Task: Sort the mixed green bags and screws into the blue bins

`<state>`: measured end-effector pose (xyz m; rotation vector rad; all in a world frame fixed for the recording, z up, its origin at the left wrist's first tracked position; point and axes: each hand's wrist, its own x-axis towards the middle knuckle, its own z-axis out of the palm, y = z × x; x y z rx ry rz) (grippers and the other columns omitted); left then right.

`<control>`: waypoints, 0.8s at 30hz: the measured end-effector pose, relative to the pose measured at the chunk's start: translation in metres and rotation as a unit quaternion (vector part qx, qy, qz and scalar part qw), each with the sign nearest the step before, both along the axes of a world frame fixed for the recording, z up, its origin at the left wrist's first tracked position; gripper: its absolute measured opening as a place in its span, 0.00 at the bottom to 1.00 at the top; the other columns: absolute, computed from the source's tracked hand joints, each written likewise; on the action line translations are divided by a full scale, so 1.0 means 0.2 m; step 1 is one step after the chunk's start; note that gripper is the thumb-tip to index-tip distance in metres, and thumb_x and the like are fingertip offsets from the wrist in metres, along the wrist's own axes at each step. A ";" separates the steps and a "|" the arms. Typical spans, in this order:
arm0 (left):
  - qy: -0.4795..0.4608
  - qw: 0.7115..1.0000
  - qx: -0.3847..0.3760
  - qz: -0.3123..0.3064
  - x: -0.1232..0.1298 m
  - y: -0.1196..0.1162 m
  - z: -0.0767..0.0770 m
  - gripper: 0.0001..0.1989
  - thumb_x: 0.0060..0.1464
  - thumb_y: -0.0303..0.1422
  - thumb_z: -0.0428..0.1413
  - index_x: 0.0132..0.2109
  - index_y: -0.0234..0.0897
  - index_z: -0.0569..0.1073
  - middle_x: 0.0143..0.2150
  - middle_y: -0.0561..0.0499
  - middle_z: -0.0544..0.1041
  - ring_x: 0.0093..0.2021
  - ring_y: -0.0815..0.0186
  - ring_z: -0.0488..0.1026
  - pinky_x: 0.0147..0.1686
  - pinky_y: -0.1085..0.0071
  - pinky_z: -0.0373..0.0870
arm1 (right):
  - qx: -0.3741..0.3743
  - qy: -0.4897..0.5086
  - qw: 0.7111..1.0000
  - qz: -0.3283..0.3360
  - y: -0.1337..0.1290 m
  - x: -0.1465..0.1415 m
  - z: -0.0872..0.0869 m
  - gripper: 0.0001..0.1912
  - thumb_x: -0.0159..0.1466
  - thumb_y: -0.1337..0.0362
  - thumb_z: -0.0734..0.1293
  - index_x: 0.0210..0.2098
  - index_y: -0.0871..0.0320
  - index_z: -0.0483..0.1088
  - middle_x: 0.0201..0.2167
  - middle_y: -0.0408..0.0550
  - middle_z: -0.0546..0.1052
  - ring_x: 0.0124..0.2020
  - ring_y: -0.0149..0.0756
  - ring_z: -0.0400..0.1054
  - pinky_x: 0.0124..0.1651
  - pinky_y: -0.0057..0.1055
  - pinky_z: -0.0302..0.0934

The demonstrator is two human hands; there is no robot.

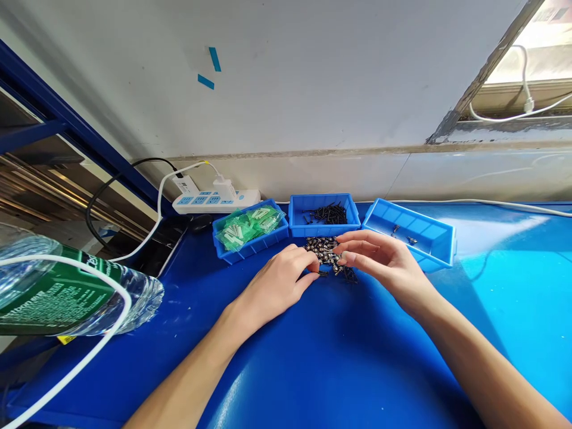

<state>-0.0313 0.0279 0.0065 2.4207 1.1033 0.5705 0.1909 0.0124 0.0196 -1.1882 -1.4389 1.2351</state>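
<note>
A pile of small metal screws (324, 247), some dark and some shiny, lies on the blue table in front of the bins. My left hand (286, 277) is at the pile's left side, thumb and index finger closed around a small dark screw (322, 273). Over the right side of the pile, my right hand (386, 259) has its fingers stretched and apart, fingertips touching or just above the screws. Behind the pile, a blue bin (292, 214) contains black screws (329, 213). The right blue bin (440, 238) has a few screws (411, 240) in it.
A blue bin (235, 256) at the left contains green-and-clear packets (252, 226). Behind it, a white power strip (196, 208) has plugs and cables. A large water bottle (67, 292) lies at far left, crossed by a white cable (120, 298). A wall (304, 89) stands behind the table.
</note>
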 end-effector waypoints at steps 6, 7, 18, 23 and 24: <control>-0.125 0.991 -0.024 0.031 0.01 -0.01 0.03 0.06 0.60 0.23 0.63 0.38 0.39 0.77 0.35 0.56 0.82 0.34 0.67 0.80 0.37 0.74 0.75 | 0.108 -0.148 0.981 0.062 -0.02 -0.02 0.00 0.09 0.63 0.59 0.72 0.41 0.53 0.82 0.40 0.49 0.86 0.38 0.42 0.80 0.44 0.38 0.76; -0.146 0.988 -0.034 0.035 0.01 -0.01 0.03 0.06 0.59 0.23 0.63 0.38 0.39 0.77 0.35 0.56 0.83 0.34 0.68 0.80 0.38 0.74 0.76 | 0.109 -0.149 0.980 0.070 -0.03 -0.02 0.00 0.09 0.63 0.59 0.72 0.41 0.53 0.82 0.40 0.48 0.86 0.38 0.42 0.80 0.44 0.38 0.76; -0.244 0.961 -0.116 0.053 0.03 -0.03 0.04 0.07 0.59 0.27 0.64 0.37 0.40 0.73 0.34 0.59 0.84 0.40 0.65 0.86 0.43 0.75 0.80 | -0.017 -0.039 0.995 0.085 -0.02 -0.02 0.01 0.17 0.59 0.49 0.77 0.39 0.56 0.82 0.34 0.50 0.86 0.37 0.44 0.81 0.43 0.38 0.76; -0.161 0.981 -0.104 0.019 0.01 -0.02 0.04 0.08 0.59 0.28 0.67 0.43 0.40 0.77 0.37 0.56 0.84 0.39 0.65 0.84 0.41 0.73 0.79 | -0.063 -0.005 0.995 0.077 0.00 0.01 0.02 0.19 0.54 0.48 0.80 0.33 0.57 0.82 0.24 0.47 0.82 0.28 0.40 0.79 0.33 0.34 0.73; -0.118 0.990 -0.075 0.010 0.00 -0.01 0.04 0.08 0.58 0.29 0.68 0.44 0.39 0.78 0.39 0.55 0.84 0.40 0.64 0.83 0.42 0.71 0.79 | -0.060 0.002 0.996 0.064 0.00 0.01 0.01 0.18 0.53 0.49 0.80 0.32 0.57 0.82 0.24 0.47 0.82 0.28 0.40 0.78 0.33 0.34 0.73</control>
